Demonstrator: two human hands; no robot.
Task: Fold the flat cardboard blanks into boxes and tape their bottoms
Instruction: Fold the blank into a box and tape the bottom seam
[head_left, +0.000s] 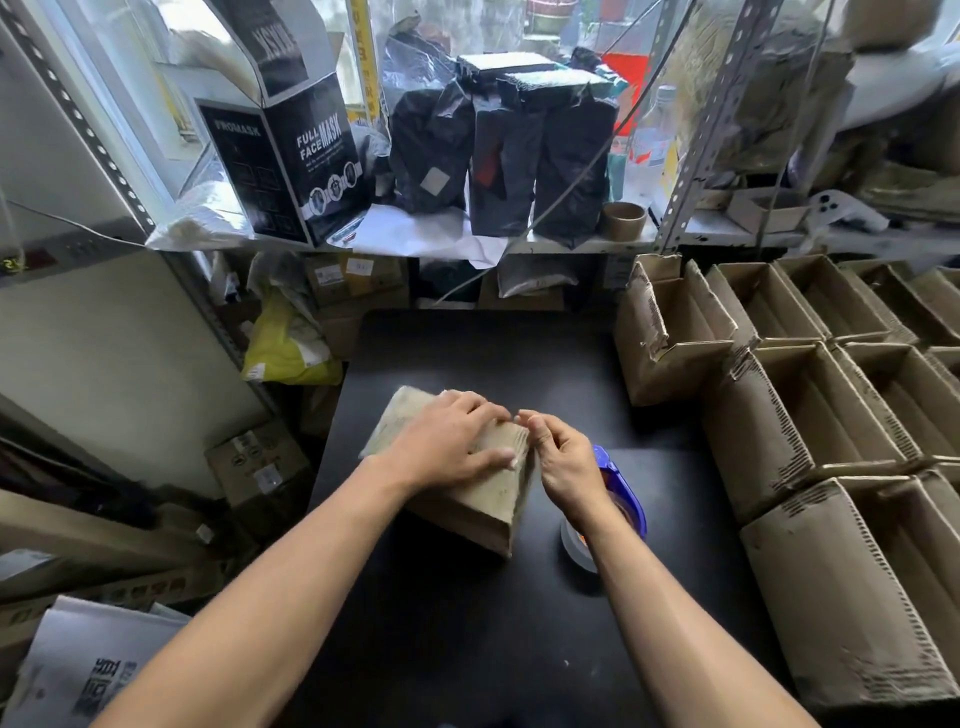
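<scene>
A small brown cardboard box (478, 512) lies on the black table (467, 623), bottom side up and turned at an angle. My left hand (452, 441) lies flat on its top face, fingers straight, pressing the flaps down. My right hand (561, 457) is at the box's right edge with its fingers curled against the cardboard; what it grips is hidden. A blue tape dispenser (623, 493) with a roll of clear tape sits on the table just right of the box, partly behind my right wrist.
Several folded open boxes (810, 395) stand stacked in rows along the right side. A shelf behind the table holds a black mask carton (291, 156), black bags (498, 150) and an empty tape core (623, 221). Cartons and packages crowd the floor on the left.
</scene>
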